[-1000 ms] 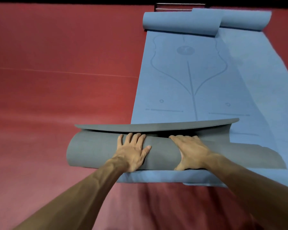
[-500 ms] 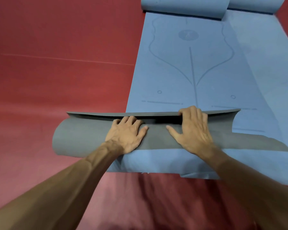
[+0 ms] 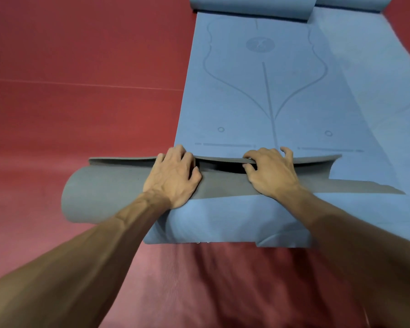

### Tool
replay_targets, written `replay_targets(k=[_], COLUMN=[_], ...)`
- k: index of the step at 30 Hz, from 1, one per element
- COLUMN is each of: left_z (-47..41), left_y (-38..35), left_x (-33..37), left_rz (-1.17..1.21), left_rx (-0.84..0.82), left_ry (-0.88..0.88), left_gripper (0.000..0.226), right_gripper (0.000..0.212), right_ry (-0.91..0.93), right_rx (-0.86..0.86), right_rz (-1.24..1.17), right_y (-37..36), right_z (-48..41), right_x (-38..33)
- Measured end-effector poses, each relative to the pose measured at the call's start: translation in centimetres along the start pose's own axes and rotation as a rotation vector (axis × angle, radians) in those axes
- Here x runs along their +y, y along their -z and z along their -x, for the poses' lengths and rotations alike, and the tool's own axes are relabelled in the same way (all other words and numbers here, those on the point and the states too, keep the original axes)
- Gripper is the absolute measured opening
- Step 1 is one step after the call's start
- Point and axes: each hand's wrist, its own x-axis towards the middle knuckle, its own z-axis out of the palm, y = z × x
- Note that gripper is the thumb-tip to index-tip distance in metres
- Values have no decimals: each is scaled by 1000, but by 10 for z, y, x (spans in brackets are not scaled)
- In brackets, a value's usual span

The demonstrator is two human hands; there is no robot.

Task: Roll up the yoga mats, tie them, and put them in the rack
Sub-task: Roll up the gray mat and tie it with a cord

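A grey yoga mat (image 3: 100, 190) lies crosswise, loosely rolled, over the near end of a blue yoga mat (image 3: 258, 102) with a printed line pattern. The grey mat's free edge arches up at the far side of the roll. My left hand (image 3: 173, 176) presses on the roll, its fingers curled over the raised edge. Further right, my right hand (image 3: 270, 171) grips that same edge, fingers over it and thumb under. A second blue mat (image 3: 374, 91) lies flat to the right, partly under the first.
Red floor (image 3: 81, 102) spreads to the left and in front. Both blue mats curl up into rolls (image 3: 251, 5) at their far ends. No rack is in view.
Both hands moved forward from the top of the roll to the grey mat's raised far edge. The roll shifted away from me, baring more blue mat near me.
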Motion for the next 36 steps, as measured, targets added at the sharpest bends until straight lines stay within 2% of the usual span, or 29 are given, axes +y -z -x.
replay_targets(k=[2, 4, 7, 10, 13, 15, 17, 20, 23, 26, 28, 32, 36], left_z=[0, -3, -14, -32, -41, -39, -33, -21, -15, -15, -18, -24, -29], left_y=[-1, -2, -3, -4, -1, 4, 9, 11, 6, 3, 2, 3, 6], left_x=[-1, -3, -5, -8, -7, -5, 0, 3, 2, 3, 3, 2, 3], left_rz=[-15, 15, 81, 107, 143, 139, 97, 21, -54, -24, 1, -1, 39], left_rx=[78, 85, -74, -277, -373, -362, -283, -117, -49, -67, -107, -154, -177], left_ry=[23, 14, 1, 35, 54, 57, 44, 8, -48, -42, -43, -25, -31], left_gripper=[26, 36, 50, 51, 50, 46, 43, 49, 47, 44, 45, 49, 47], right_gripper=[24, 20, 18, 33, 58, 68, 71, 82, 80, 75, 80, 94, 88], right_ry=[25, 26, -9, -17, 79, 139, 146, 106, 167, 225, 201, 103, 60], right_rx=[58, 44, 8, -2, 43, 86, 101, -50, -159, -153, -124, -103, -210], right_rz=[33, 39, -7, 51, 144, 143, 154, 115, 205, 330, 334, 180, 41], right_y=[2, 2, 3, 3, -6, -9, -8, 7, 23, 27, 25, 12, 13], right_z=[1, 2, 5, 16, 33, 42, 45, 41, 34, 31, 30, 31, 31], right_x=[-1, -1, -1, -2, -1, 1, 2, -3, -6, -12, -12, -10, -8])
